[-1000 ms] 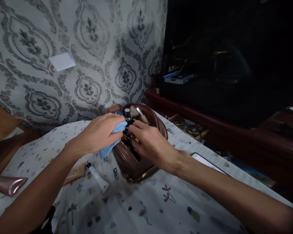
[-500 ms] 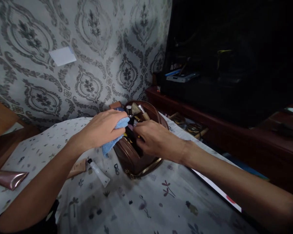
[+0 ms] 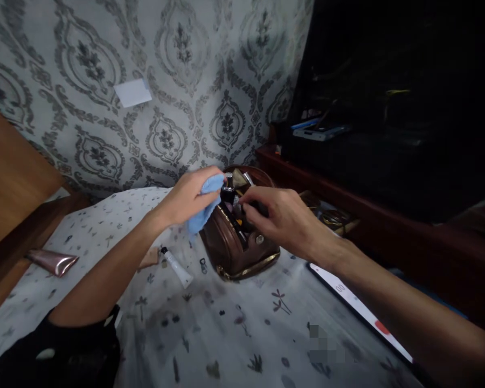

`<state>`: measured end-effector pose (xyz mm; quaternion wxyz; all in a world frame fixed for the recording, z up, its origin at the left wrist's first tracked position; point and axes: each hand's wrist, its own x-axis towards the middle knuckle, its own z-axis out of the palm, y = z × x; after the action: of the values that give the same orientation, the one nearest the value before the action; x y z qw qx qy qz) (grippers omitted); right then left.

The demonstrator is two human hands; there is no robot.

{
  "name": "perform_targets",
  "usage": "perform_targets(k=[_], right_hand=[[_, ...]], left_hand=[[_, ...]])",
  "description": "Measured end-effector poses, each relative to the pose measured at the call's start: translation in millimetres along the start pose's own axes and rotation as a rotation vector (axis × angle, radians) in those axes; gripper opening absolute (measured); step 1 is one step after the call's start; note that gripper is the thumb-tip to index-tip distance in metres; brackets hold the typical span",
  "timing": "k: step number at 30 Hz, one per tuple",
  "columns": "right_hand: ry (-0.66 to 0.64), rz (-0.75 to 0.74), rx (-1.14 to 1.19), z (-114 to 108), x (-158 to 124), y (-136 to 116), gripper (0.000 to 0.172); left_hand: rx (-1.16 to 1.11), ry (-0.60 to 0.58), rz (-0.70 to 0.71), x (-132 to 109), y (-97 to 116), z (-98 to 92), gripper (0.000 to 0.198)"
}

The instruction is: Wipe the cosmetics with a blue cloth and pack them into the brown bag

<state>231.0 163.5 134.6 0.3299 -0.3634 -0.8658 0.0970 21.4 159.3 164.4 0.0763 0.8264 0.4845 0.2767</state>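
Observation:
A brown leather bag (image 3: 226, 253) with gold zips stands open on the patterned cloth, with several cosmetics inside. My left hand (image 3: 186, 196) is closed on a light blue cloth (image 3: 204, 215), held against the bag's left rim. Over the right side of the opening, my right hand (image 3: 293, 221) has its fingers pinched together; what they hold, if anything, I cannot make out. Between the hands a dark bottle with a silver cap (image 3: 228, 181) sticks up. Left of the bag lie a white tube with a black cap (image 3: 180, 269) and a beige item (image 3: 149, 258) partly behind my left forearm.
A pink metallic tube (image 3: 54, 262) lies at the left by a wooden panel (image 3: 16, 178). A device with a lit screen (image 3: 355, 302) lies under my right forearm. Behind stand a patterned wall (image 3: 226, 70) and a large dark screen (image 3: 388, 151) on a reddish ledge (image 3: 283, 167).
My right hand has lifted out of the bag's opening, up and to the right. My left hand keeps the blue cloth at the rim. The whole view has shifted.

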Motion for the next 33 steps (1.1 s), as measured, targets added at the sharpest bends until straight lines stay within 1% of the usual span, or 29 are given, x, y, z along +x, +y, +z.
perform_targets(k=[3,5,7,8,9,11,12,13,15,17,19,21,24,26,28,29,31,33], right_hand=[[0.062,-0.020,0.068,-1.0,-9.5,-4.8,0.017],[0.110,-0.026,0.125,-0.8,-17.7,-11.2,0.016],[0.144,-0.034,0.202,2.0,-27.9,-20.2,0.016],[0.146,-0.044,0.245,5.4,-33.6,-25.4,0.017],[0.128,-0.061,0.287,10.5,-39.3,-30.8,0.017],[0.043,-0.116,0.353,27.1,-49.6,-41.8,0.018],[-0.030,-0.147,0.367,38.3,-53.5,-47.4,0.019],[-0.088,-0.174,0.364,51.2,-56.2,-53.2,0.019],[-0.236,-0.128,0.274,79.6,-57.9,-65.1,0.020],[-0.362,-0.048,0.172,107.9,-55.1,-77.7,0.021],[-0.419,0.032,0.050,132.7,-49.7,-89.6,0.027],[-0.411,0.095,-0.041,151.7,-43.9,-98.2,0.034],[-0.416,0.161,-0.074,168.3,-39.3,-100.2,0.028],[-0.383,0.180,0.000,172.3,-40.4,-94.1,0.026],[-0.325,0.178,0.168,172.7,-44.9,-84.6,0.026],[-0.303,0.169,0.282,172.2,-48.1,-79.5,0.026],[-0.301,0.154,0.549,170.6,-55.6,-70.6,0.025],[-0.334,0.178,0.810,169.2,-63.3,-64.3,0.032]], left_hand=[[-0.167,0.190,-0.078,-15.7,-12.8,-6.2,0.026],[-0.223,0.280,-0.145,-32.6,-26.1,-8.0,0.026],[-0.239,0.311,-0.234,-54.7,-39.3,-5.2,0.029],[-0.231,0.291,-0.281,-67.3,-44.7,-1.8,0.031],[-0.215,0.246,-0.318,-80.4,-48.6,2.9,0.033],[-0.123,0.119,-0.355,-106.4,-51.9,14.7,0.035],[-0.056,0.062,-0.354,-118.5,-51.6,20.9,0.037],[-0.010,0.030,-0.342,-129.4,-50.5,26.8,0.038],[0.021,0.030,-0.333,-147.2,-48.1,35.9,0.040],[-0.006,0.102,-0.372,-159.7,-48.2,40.4,0.039],[-0.051,0.200,-0.445,-168.8,-52.4,41.4,0.038],[-0.116,0.304,-0.513,-177.0,-59.7,40.8,0.037],[-0.248,0.470,-0.584,-190.7,-70.3,41.0,0.037],[-0.345,0.553,-0.613,-200.3,-73.6,42.1,0.037],[-0.438,0.579,-0.627,-208.4,-72.5,43.2,0.037],[-0.478,0.568,-0.627,-211.5,-70.5,43.6,0.037],[-0.517,0.513,-0.597,-215.2,-64.7,43.9,0.037],[-0.498,0.427,-0.526,-215.7,-58.3,43.8,0.034]])
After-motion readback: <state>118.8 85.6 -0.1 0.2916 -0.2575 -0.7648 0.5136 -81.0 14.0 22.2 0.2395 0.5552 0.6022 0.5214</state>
